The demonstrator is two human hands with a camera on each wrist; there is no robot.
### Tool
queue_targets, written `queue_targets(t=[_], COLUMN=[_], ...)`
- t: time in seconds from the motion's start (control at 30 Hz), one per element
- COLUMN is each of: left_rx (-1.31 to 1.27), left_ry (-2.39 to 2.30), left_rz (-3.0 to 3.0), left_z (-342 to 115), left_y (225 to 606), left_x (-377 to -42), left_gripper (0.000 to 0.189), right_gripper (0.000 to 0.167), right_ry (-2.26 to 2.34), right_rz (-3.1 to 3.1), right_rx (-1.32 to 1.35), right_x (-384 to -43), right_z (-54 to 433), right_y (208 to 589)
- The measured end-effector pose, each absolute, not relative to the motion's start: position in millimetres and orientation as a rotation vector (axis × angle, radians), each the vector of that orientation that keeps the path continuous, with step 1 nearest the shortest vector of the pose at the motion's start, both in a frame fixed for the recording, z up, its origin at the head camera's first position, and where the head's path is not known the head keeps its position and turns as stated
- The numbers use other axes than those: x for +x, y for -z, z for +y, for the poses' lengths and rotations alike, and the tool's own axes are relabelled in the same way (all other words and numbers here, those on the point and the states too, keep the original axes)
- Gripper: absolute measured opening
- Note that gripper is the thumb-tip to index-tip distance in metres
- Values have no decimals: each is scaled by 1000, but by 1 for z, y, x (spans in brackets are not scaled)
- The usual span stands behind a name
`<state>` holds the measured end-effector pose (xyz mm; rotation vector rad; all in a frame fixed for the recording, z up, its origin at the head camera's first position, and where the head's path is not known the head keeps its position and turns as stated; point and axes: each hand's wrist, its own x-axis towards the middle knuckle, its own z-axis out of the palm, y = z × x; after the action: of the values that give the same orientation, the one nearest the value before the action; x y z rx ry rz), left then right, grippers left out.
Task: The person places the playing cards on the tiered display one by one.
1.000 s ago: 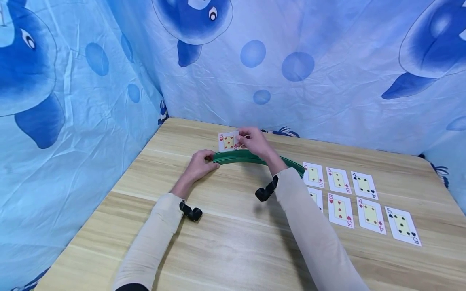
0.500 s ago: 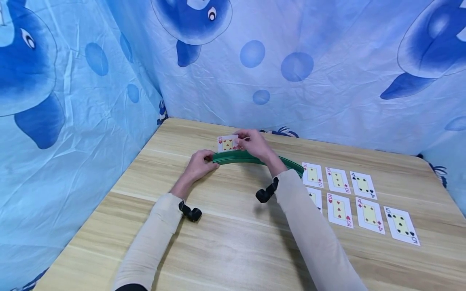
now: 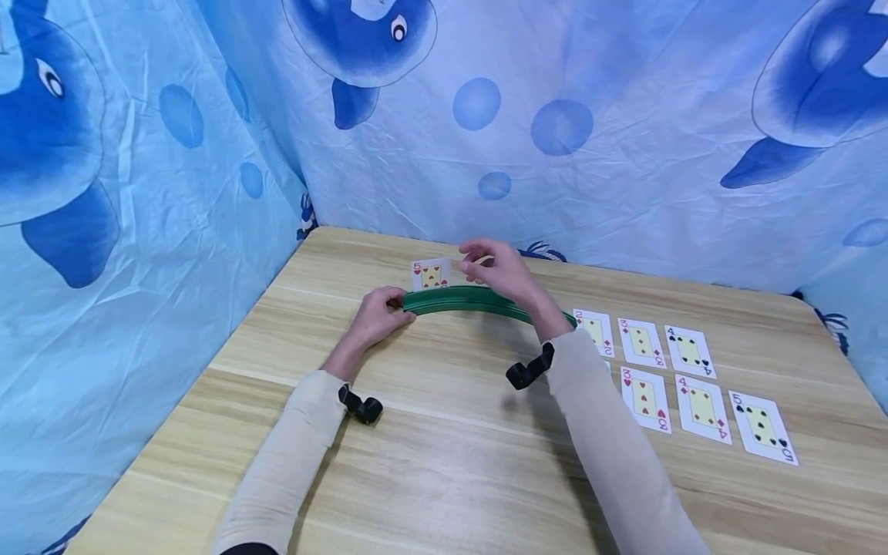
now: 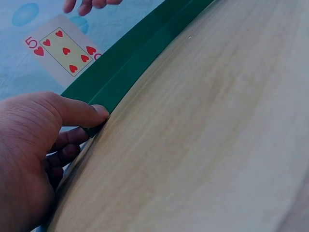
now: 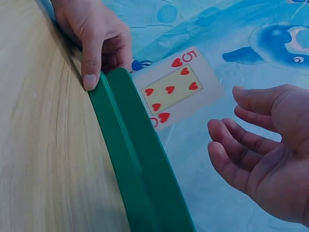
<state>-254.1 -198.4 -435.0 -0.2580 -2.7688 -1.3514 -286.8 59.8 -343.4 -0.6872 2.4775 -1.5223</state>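
A curved green card holder stands on the wooden table, bowed away from me. At its left end my left hand grips it, thumb on the near face in the left wrist view. The five of hearts stands upright in the holder near that end, its lower edge hidden behind the green front. My right hand is just right of the card, fingers loosely bent and apart, holding nothing. A gap shows between its fingertips and the card in the right wrist view.
On the table's right side lie two rows of face-up cards, among them the three of diamonds, four of spades, three of hearts and five of spades. My right sleeve covers part of the near row. Blue patterned cloth hangs behind the table.
The five of hearts was lowered into the holder by my right hand, which has let go of it and drawn back to the right. My left hand keeps its hold.
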Motion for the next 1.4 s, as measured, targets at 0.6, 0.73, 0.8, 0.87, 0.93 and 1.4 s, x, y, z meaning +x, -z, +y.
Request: queue_targets(t=[0.6, 0.73, 0.8, 0.87, 0.93, 1.4], left_rx=[-255, -255, -261, -268, -276, -281], left_ry=[1348, 1358, 1358, 1357, 1348, 1339], left_rz=[-2780, -2775, -2767, -2760, -2756, -2756], left_z=[-200, -198, -197, -197, -198, -198], left_y=[440, 441, 441, 441, 441, 436], left_x=[-255, -255, -255, -254, -254, -255], left_gripper=[29, 29, 30, 30, 29, 28], right_gripper=[33, 35, 36, 36, 36, 38], right_ry=[1395, 1403, 1402, 1392, 1376, 1240], right_rz=[2641, 2664, 2679, 2700, 2726, 2842], right_rx=[-687, -607, -571, -545, -531, -478], right_x=[-260, -253, -250, -247, -244, -215], right_z=[116, 131, 139, 148, 156, 207], right_y=[337, 333, 333, 332, 331, 328])
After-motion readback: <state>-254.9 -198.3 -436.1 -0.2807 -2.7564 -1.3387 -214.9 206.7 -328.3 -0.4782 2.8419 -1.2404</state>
